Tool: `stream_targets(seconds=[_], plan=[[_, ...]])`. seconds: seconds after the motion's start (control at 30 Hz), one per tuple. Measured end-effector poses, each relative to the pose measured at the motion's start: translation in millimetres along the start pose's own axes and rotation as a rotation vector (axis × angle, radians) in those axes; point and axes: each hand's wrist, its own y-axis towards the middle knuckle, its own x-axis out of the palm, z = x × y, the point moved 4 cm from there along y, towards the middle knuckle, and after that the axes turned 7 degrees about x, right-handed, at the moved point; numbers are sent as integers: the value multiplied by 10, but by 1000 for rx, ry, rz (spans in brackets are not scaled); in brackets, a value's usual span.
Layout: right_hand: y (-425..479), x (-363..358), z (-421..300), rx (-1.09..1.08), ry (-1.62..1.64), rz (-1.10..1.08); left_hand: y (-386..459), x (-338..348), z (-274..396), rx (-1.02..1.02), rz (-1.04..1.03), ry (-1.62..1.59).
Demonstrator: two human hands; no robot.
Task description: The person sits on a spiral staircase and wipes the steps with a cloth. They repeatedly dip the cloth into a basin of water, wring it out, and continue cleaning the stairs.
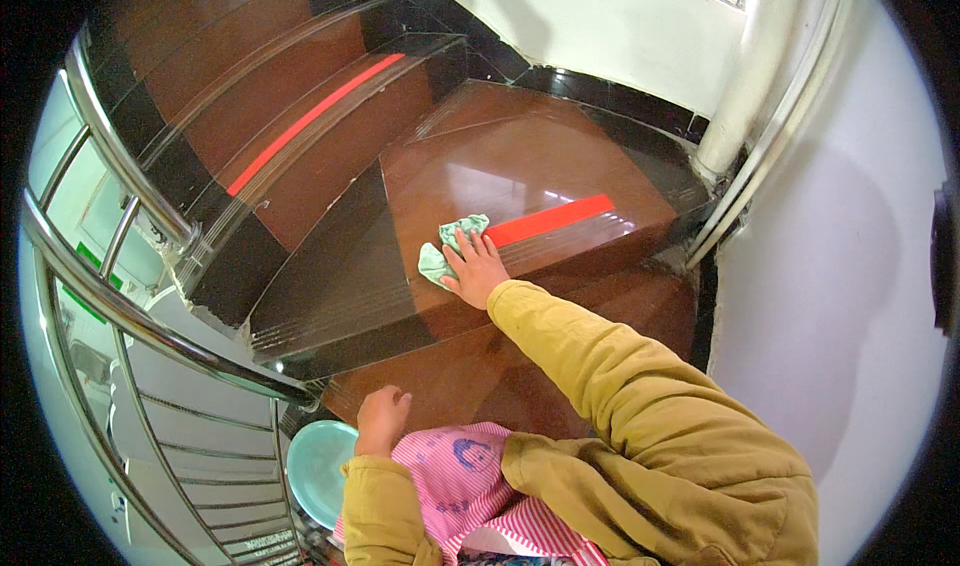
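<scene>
My right hand (476,269) presses a crumpled light green cloth (432,264) onto the brown stair landing (480,168), its fingers spread over the cloth. The cloth touches or lies right beside the left end of a red strip (555,219) near the landing's front edge. My left hand (382,416) is loosely curled near my lap, above the pink striped apron (450,461); nothing shows in it, though its palm side is partly hidden. A light blue plastic basin (322,472) stands to the left of it, below the railing.
Brown and black steps (285,100) rise at the upper left, one with another red strip (315,123). A stainless steel railing (187,341) curves along the left. White pipes (757,78) run down the wall at the right, past the landing's corner.
</scene>
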Motion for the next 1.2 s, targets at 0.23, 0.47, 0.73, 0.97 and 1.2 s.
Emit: stream_targets(seconds=[0.23, 0.47, 0.73, 0.97, 1.2], plan=[[217, 20, 693, 68, -191, -99, 22, 58, -54, -6, -30, 16], [40, -246, 2107, 428, -234, 38, 16, 41, -59, -22, -33, 8], [39, -287, 2509, 652, -279, 119, -9, 36, -35, 25, -19, 22], [88, -278, 2350, 696, -268, 84, -50, 18, -50, -2, -29, -8], [106, -149, 1612, 485, -170, 136, -25, 41, 84, 16, -56, -28]])
